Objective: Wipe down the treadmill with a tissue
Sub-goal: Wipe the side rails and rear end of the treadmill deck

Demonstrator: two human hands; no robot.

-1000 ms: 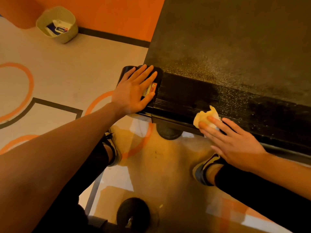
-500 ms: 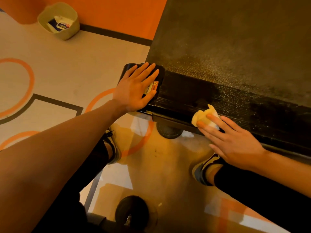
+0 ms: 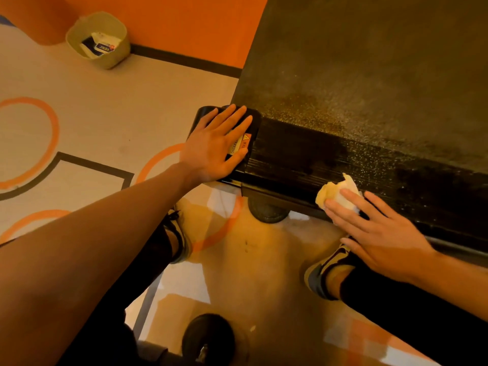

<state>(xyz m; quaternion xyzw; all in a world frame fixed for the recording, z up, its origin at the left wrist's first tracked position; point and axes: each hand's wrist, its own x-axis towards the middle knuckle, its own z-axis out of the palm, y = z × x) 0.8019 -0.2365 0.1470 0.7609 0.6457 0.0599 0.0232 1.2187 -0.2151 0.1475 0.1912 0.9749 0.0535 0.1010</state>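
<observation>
The black treadmill (image 3: 369, 88) fills the upper right, its dusty belt ending in a dark ribbed rear edge. My right hand (image 3: 377, 236) lies flat with straight fingers on a crumpled pale tissue (image 3: 334, 192), pressing it against that rear edge near the middle. My left hand (image 3: 214, 146) rests flat, fingers straight, on the treadmill's rounded left rear corner cap, partly covering an orange warning label (image 3: 241, 145). Part of the tissue is hidden under my fingers.
A beige waste bin (image 3: 99, 39) with a packet inside stands on the floor at the far left by the orange wall. My two shoes (image 3: 323, 270) stand on the floor below the treadmill's edge. A round treadmill foot (image 3: 266, 211) and a dark dumbbell (image 3: 208, 339) lie near.
My right hand and the tissue have slid slightly left along the rear edge. The left hand has stayed on the corner cap.
</observation>
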